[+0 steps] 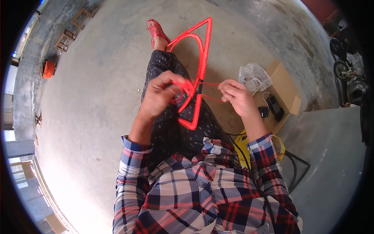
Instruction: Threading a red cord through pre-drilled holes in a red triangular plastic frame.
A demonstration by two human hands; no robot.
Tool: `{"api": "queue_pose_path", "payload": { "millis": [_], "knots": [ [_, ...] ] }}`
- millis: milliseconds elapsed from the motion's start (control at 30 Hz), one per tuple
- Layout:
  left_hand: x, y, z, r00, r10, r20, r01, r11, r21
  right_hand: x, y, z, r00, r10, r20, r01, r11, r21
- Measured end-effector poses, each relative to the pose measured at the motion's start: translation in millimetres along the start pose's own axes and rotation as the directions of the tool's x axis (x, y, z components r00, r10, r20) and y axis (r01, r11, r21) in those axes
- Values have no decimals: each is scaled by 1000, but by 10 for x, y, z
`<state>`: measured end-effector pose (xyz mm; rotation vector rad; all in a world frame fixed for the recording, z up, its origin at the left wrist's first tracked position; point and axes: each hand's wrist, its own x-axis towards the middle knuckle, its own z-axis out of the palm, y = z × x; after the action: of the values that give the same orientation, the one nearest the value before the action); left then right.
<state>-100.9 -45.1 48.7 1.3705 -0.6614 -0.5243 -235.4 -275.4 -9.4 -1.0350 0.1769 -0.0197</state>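
A triangular frame (203, 58) wound with red cord rests against my legs, with a curved red piece inside it. On its right side a short dark stretch of the bar shows bare between the windings. My left hand (159, 95) is closed on a loose bundle of red cord (183, 89), left of that bare stretch. To the right, my right hand (235, 94) has its fingers pinched on a strand of the cord. Two thin strands run from the frame toward this hand. Motion slightly blurs both hands.
An open cardboard box (286, 87) on the right holds black devices and a white cable, with a clear plastic bag (255, 77) beside it. Something yellow (243, 150) lies by my right forearm. A black cable (249, 165) crosses my shirt. Wooden stools (64, 40) stand far left.
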Motion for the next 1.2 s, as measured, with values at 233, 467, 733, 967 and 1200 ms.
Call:
{"api": "queue_pose_path", "payload": {
  "millis": [233,467,733,967,1200],
  "knots": [
    [-46,-467,361,973,154,175,-215,310,926,298,340,247,999,30,-17,-33,672,-740],
    [-20,-573,340,939,342,30,-230,563,794,87,178,130,945,-319,-72,176,683,-709],
    [61,-726,422,832,-554,25,535,789,-302,-805,-858,-143,848,-477,232,386,855,346],
    [60,-620,524,815,-579,35,565,779,-273,-558,-500,61,868,-285,-406,245,958,-149],
    [81,-812,474,818,-574,49,564,782,-264,-170,118,558,979,85,-185,-127,965,-228]
  ]
}}
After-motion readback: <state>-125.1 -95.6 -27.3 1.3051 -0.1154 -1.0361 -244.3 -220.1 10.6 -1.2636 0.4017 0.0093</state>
